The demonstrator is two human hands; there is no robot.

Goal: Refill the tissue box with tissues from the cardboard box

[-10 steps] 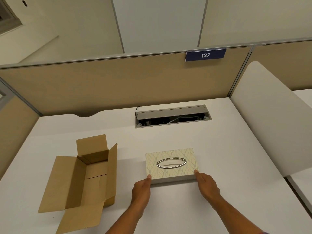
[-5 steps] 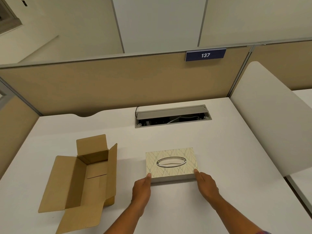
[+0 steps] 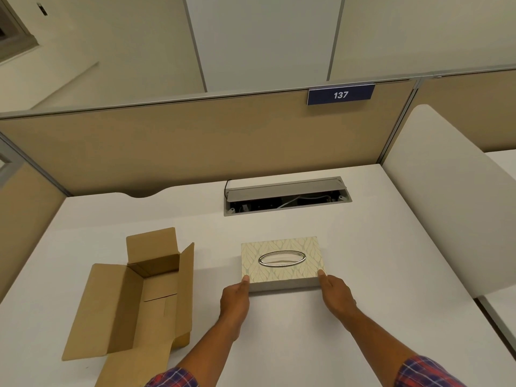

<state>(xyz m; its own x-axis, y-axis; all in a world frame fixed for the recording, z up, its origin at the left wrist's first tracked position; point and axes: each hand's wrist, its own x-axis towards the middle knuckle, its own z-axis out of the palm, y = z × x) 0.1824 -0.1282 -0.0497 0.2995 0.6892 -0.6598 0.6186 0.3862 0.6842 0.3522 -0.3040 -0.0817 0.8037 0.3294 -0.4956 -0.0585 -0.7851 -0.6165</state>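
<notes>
A flat tissue box with a pale leaf pattern and a silver oval ring on its lid lies on the white desk. My left hand grips its near left corner, thumb on the lid. My right hand grips its near right corner the same way. To the left lies a brown cardboard box with its flaps spread open; its inside shows bare cardboard, and no tissues are visible in it.
An open cable tray with wires is set into the desk behind the tissue box. Tan partition walls close the back and left. A white curved divider borders the right side. A blue sign reads 137.
The tissue box and both hands have shifted very slightly away from me. The cardboard box has not moved.
</notes>
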